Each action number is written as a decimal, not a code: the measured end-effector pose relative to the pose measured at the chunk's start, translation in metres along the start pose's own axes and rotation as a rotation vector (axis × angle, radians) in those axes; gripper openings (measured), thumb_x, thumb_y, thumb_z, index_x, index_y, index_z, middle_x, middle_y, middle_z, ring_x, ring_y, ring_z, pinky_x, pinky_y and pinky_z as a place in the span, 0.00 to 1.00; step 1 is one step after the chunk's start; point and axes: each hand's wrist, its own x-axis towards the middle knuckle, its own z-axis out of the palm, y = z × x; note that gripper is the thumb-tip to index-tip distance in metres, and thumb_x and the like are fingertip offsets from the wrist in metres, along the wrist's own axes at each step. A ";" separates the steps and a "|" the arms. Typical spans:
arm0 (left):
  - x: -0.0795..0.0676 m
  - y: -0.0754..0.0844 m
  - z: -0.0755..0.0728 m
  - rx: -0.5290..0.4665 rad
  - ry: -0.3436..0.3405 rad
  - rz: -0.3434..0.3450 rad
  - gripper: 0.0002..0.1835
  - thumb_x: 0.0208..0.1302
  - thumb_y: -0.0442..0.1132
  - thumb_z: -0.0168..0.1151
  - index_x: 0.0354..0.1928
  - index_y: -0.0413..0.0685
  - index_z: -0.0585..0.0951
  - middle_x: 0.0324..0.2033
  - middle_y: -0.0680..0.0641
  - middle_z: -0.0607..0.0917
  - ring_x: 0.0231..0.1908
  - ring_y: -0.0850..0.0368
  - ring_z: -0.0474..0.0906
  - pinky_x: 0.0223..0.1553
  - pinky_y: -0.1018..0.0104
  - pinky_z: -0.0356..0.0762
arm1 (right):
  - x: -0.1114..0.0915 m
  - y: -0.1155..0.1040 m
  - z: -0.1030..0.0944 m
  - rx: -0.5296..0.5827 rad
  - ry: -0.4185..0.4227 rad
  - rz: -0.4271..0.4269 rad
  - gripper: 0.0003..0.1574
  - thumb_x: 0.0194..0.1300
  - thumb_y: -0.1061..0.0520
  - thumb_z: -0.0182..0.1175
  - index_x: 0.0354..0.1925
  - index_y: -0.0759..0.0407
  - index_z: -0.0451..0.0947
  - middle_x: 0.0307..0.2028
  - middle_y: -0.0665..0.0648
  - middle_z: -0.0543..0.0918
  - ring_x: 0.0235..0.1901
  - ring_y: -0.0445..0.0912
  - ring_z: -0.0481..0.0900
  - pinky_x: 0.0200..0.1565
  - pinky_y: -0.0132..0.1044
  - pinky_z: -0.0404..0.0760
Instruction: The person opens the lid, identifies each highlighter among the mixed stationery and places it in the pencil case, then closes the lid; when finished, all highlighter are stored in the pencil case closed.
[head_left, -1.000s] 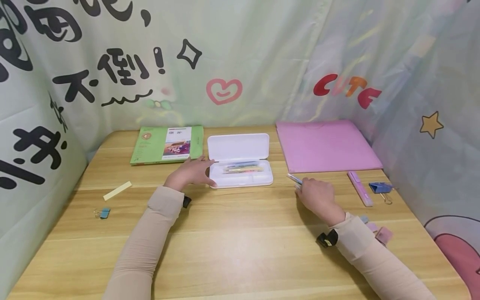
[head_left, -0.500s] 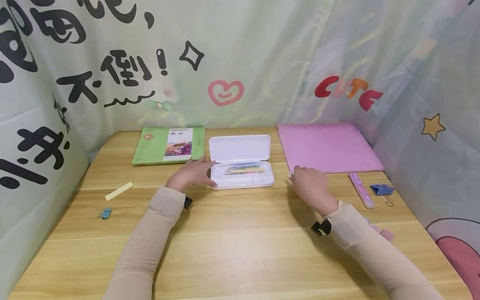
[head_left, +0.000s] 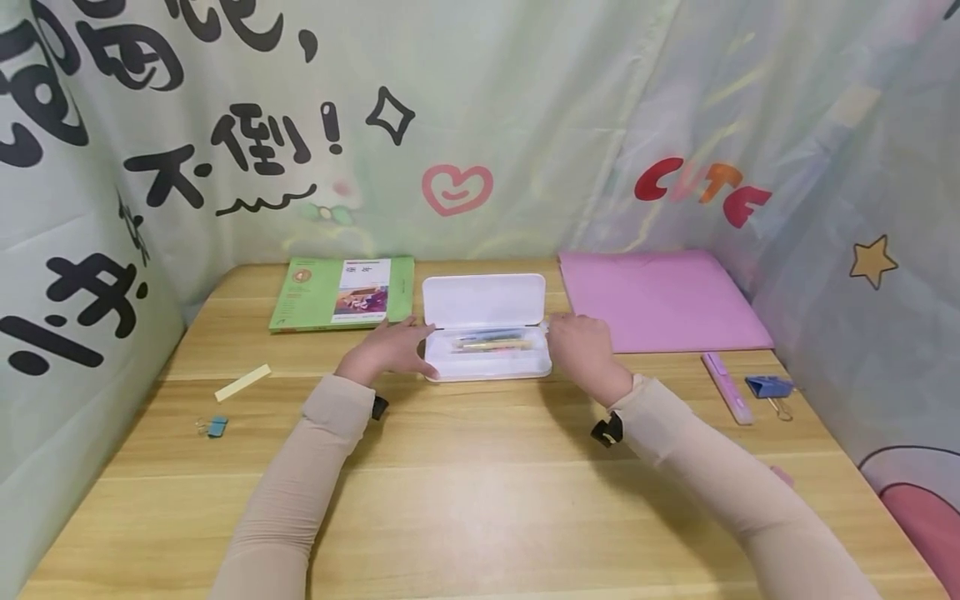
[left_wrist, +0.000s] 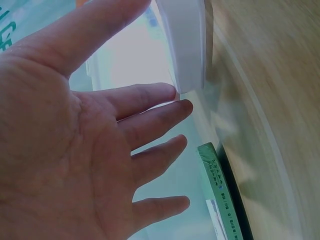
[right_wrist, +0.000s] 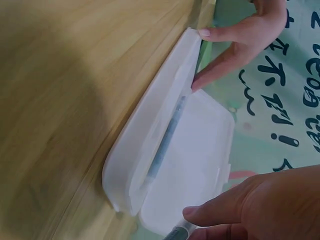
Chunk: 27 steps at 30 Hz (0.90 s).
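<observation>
A white pencil case stands with its lid raised at the back middle of the table, several pens lying in its tray. My left hand is at the case's left end, fingers spread and fairly straight, with thumb and index finger touching its edge; the left wrist view shows the bare palm. At the opposite end, my right hand pinches a pen between thumb and fingers. Only a short piece of that pen shows in the right wrist view, and the hand mostly covers it in the head view.
A green book lies behind my left hand; a pink folder is at the back right. Farther right are a purple pen-shaped item and a blue binder clip. A pale strip and small teal clip lie left.
My right hand has moved left with the pen, from beside the pink folder to the right end of the pencil case. My left hand has stayed at the case's left end.
</observation>
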 end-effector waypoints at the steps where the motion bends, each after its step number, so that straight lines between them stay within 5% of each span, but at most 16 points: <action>1: 0.000 0.000 0.000 0.004 0.000 0.001 0.47 0.44 0.63 0.60 0.65 0.56 0.54 0.63 0.46 0.55 0.64 0.50 0.39 0.58 0.44 0.30 | 0.003 -0.003 0.001 -0.004 0.014 -0.016 0.16 0.51 0.65 0.48 0.10 0.57 0.59 0.08 0.51 0.60 0.09 0.45 0.61 0.08 0.38 0.63; 8: 0.000 -0.001 0.000 0.011 0.002 0.007 0.47 0.43 0.63 0.60 0.65 0.56 0.54 0.63 0.47 0.55 0.64 0.50 0.38 0.58 0.44 0.31 | 0.022 -0.022 0.010 -0.053 0.083 -0.162 0.15 0.51 0.63 0.50 0.12 0.57 0.60 0.09 0.51 0.60 0.09 0.42 0.58 0.07 0.32 0.59; 21: 0.002 0.001 0.002 0.019 0.009 -0.008 0.46 0.44 0.63 0.59 0.65 0.56 0.55 0.64 0.47 0.54 0.64 0.51 0.39 0.59 0.45 0.32 | 0.041 -0.064 0.021 -0.102 -0.016 -0.337 0.05 0.54 0.61 0.51 0.26 0.56 0.75 0.17 0.53 0.71 0.17 0.45 0.67 0.12 0.36 0.67; 27: 0.003 -0.001 0.002 0.044 0.014 -0.016 0.47 0.43 0.64 0.59 0.65 0.56 0.56 0.63 0.49 0.56 0.64 0.51 0.40 0.59 0.45 0.34 | 0.045 -0.076 0.026 -0.112 0.003 -0.361 0.05 0.54 0.58 0.54 0.29 0.55 0.77 0.20 0.54 0.74 0.19 0.47 0.70 0.14 0.36 0.69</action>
